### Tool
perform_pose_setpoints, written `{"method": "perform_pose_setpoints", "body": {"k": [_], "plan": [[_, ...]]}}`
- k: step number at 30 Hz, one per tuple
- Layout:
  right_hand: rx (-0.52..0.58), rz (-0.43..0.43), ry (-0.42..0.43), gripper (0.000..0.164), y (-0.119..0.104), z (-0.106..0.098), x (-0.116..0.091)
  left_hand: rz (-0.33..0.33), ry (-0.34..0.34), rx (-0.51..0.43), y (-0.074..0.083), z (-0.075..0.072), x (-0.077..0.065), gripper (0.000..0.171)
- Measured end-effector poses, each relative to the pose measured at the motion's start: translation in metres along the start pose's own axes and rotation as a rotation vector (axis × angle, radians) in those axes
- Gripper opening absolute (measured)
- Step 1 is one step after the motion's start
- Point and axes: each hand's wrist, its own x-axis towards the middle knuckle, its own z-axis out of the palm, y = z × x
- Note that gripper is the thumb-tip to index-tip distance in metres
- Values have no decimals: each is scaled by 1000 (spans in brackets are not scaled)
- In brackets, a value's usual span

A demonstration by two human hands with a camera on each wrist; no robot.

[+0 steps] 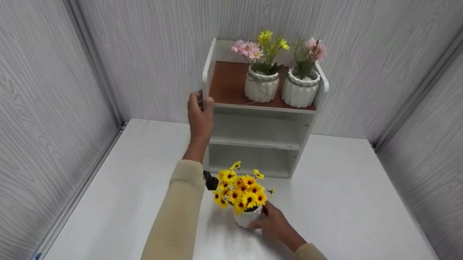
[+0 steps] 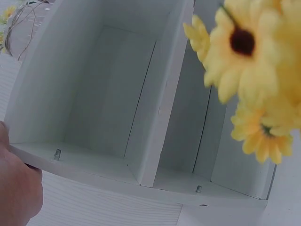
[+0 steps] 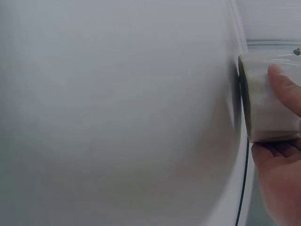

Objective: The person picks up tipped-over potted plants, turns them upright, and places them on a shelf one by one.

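My left hand (image 1: 200, 119) grips the left side panel of a small white shelf unit (image 1: 258, 108), thumb on the front edge and fingers round the outside. In the left wrist view part of that hand (image 2: 18, 190) shows at the panel's edge. My right hand (image 1: 277, 225) holds a white pot (image 1: 246, 219) of yellow artificial flowers (image 1: 241, 190) in front of the unit, low over the table. Seen from the right wrist, the thumb (image 3: 284, 89) lies along one side of the pot (image 3: 263, 101), with the fingers on the opposite side.
On the unit's brown top board (image 1: 227, 84) stand two white pots: one (image 1: 261, 87) with pink and yellow flowers, the other (image 1: 300, 91) with pink ones. Two compartments lie below. The white table (image 1: 349, 209) is enclosed by grey wood-grain walls (image 1: 159, 46).
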Motion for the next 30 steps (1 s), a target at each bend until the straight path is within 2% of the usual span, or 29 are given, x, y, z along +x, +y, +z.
{"method": "perform_pose_setpoints", "body": {"k": [7, 13, 16, 18, 22, 28, 30], "plan": [[-34, -10, 1, 85, 2, 3, 4, 6, 1, 11, 0, 3, 0, 33], [-45, -94, -3, 76, 3, 5, 4, -3, 8, 17, 0, 1, 0, 33], [-10, -111, 1, 79, 4, 8, 3, 8, 12, 4, -1, 0, 1, 33], [60, -111, 8, 81, 4, 9, 2, 9, 11, 0, -2, 0, 1, 34], [148, -85, 54, 86, 3, 12, 0, 9, 14, -5, -2, -1, 1, 34], [172, 2, 133, 90, -2, 17, -2, 7, 13, -11, -1, -1, 1, 33], [195, -2, 133, 89, -3, 19, -1, 4, 13, -10, -1, 0, 0, 34]]}}
